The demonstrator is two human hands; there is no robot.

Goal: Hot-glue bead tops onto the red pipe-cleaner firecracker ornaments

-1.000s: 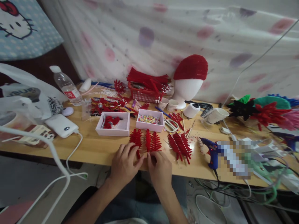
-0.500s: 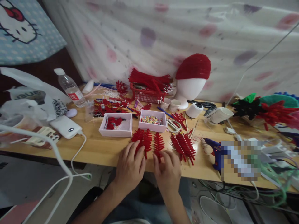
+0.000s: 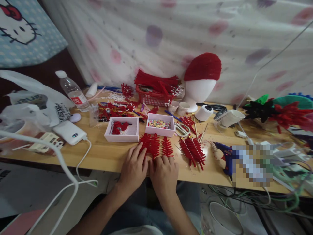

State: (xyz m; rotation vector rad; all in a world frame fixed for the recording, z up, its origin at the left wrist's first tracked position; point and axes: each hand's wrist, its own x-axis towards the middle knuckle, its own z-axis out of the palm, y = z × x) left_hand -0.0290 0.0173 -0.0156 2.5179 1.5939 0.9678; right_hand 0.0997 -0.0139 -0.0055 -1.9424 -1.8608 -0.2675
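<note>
From the head view, the stems of the red fronds run under my fingertips, so their lower ends are hidden. My left hand lies flat on the table, fingers stretched out and close together, the tips resting on the leftmost frond. My right hand sits just beside it, knuckles touching it or nearly so. Its fingers are bent at the tips against the frond stems, and I cannot tell whether they pinch one. A blurred patch well off to the right of my fingers covers whatever lies there, and a blue glue gun is half behind it.

Just beyond my left fingertips is a pink box holding red pieces and pale beads. Beyond my right fingertips, a second pink box holds small many-coloured bits too small to name. Farther back, a red basket is heaped with red sticks.
</note>
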